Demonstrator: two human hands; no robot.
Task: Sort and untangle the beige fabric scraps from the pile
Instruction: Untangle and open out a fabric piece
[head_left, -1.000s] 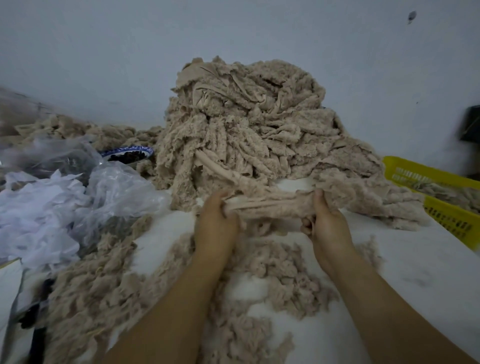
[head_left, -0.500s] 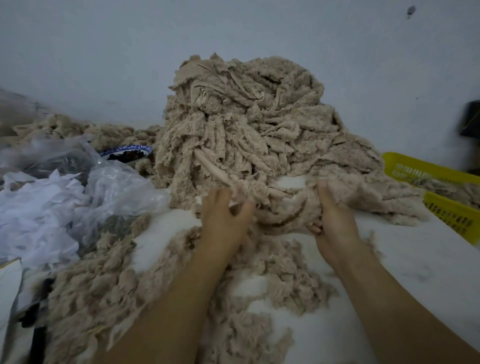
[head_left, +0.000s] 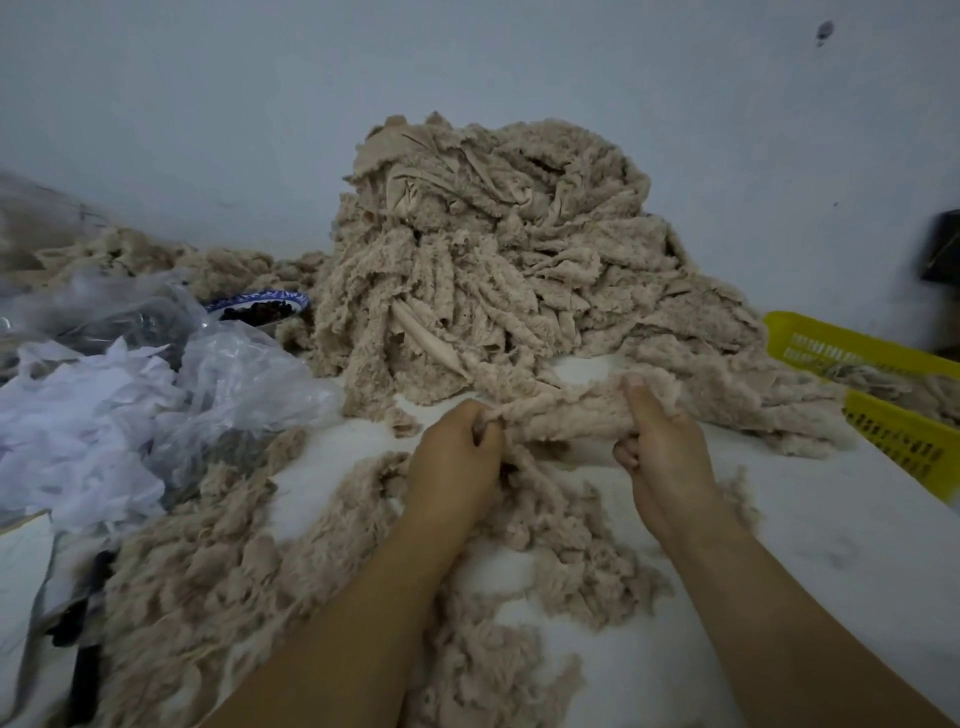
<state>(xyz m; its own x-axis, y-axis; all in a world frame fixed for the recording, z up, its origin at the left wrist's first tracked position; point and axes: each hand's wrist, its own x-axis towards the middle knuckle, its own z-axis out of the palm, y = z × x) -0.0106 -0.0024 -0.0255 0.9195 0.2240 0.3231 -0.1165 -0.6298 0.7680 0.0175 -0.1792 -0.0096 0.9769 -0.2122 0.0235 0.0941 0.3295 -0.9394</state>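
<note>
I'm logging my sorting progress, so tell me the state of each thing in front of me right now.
Left hand, gripping one end of the strip.
Right hand, gripping the other end.
Strip, bunched, held at both ends.
Pile, heaped high, tangled.
Loose scraps, scattered on the table.
Yellow basket, partly filled with scraps.
Plastic bag, crumpled.
Bowl, holding something dark.

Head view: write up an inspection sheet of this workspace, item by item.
Surface: white tabletop, partly bare.
Job's things: tall beige scrap pile at back; loose scraps in front; one strip stretched between the hands.
Clutter: clear plastic bags, white scraps, blue-rimmed bowl at left.
Hands: left hand and right hand each grip an end of the strip.
Cables: nothing seen.
Surroundings: pale wall; yellow basket at right, holding scraps.
</note>
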